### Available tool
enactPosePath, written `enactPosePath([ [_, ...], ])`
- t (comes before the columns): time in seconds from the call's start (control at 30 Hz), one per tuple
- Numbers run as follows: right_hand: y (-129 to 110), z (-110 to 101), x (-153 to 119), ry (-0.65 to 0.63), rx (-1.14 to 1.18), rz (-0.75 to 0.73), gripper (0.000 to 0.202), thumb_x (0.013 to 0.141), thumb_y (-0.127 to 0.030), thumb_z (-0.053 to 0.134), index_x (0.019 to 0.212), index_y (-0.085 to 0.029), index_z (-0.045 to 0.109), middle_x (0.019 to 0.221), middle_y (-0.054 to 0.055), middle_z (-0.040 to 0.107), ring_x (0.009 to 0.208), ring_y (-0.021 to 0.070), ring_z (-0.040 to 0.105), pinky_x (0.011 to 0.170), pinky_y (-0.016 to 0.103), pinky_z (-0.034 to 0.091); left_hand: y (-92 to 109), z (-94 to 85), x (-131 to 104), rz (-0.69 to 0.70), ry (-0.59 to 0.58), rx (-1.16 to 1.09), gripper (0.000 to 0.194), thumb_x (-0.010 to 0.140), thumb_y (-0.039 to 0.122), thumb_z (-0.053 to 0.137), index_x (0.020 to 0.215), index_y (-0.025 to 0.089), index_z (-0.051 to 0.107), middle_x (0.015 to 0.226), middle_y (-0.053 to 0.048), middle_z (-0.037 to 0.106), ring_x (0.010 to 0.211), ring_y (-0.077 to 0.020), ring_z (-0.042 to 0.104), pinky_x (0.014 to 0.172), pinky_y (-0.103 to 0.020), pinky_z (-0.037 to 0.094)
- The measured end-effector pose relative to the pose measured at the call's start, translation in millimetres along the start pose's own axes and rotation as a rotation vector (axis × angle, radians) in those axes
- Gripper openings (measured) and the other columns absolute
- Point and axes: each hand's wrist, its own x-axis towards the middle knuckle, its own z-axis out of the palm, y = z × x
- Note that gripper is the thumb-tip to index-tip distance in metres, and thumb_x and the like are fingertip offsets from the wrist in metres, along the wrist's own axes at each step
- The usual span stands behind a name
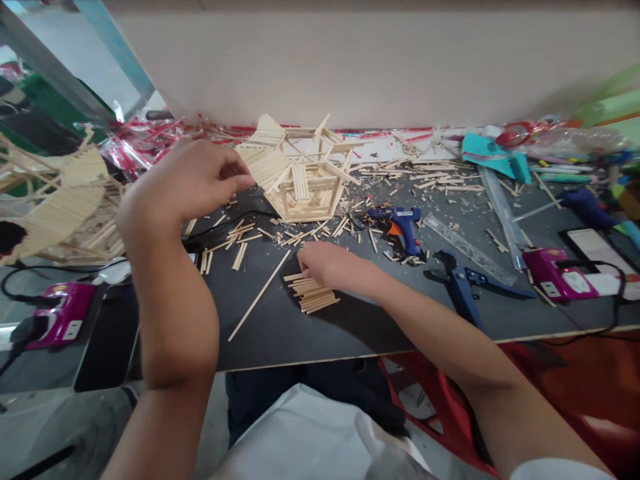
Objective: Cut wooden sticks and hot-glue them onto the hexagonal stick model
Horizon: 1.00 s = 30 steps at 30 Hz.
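Note:
A model house built of thin wooden sticks (300,190) stands on the dark table, with slatted roof panels on its left side. My left hand (200,175) is at the left edge of its roof, thumb and fingers pinched there. Lower down, my right hand (327,263) reaches over a small pile of cut wooden sticks (315,295). Its fingers are closed at the pile's upper left end, and the fingertips are partly hidden. One longer stick (259,295) lies slantwise to the left of that pile.
A blue glue gun (407,223), a clear ruler (467,247) and a blue cutter (463,280) lie to the right. Stick offcuts (440,175) litter the back. Purple power sockets (560,273) sit at the right; another stick model (75,200) and a phone (107,340) are at the left.

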Motion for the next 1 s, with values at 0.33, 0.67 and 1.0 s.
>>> enactPosePath([
  [0.33,-2.6,7.9,-2.8,0.101,-0.018,-0.165,0.019,0.094,0.0,0.055,0.108,-0.011,0.063,0.112,0.015,0.069,0.095,0.0209,0.059,0.078,0.028,0.039,12.1,-3.5,-2.3,-0.042,-0.034,-0.022,0.035,0.097,0.041,0.056,0.107,0.015,0.078,0.092,-0.007,0.073,0.087,-0.0222,0.064,0.076,-0.032,0.039],
  [0.67,-4.3,4.1,2.9,0.062,-0.005,-0.174,0.013,0.094,-0.004,0.058,0.093,-0.014,0.065,0.098,0.011,0.07,0.084,0.0191,0.058,0.067,0.028,0.036,10.1,-3.1,-2.1,0.012,-0.04,0.019,0.037,0.1,0.04,0.054,0.108,0.013,0.078,0.092,-0.009,0.074,0.083,-0.0208,0.062,0.079,-0.032,0.039],
  [1.0,31.4,-23.2,-40.0,0.633,0.689,-0.422,0.021,0.093,-0.019,0.063,0.114,-0.021,0.062,0.085,-0.002,0.065,0.071,0.0131,0.06,0.067,0.027,0.048,11.2,-3.6,-3.3,0.014,-0.02,-0.004,0.035,0.099,0.041,0.054,0.104,0.016,0.077,0.09,-0.007,0.074,0.083,-0.0203,0.063,0.08,-0.032,0.04],
])
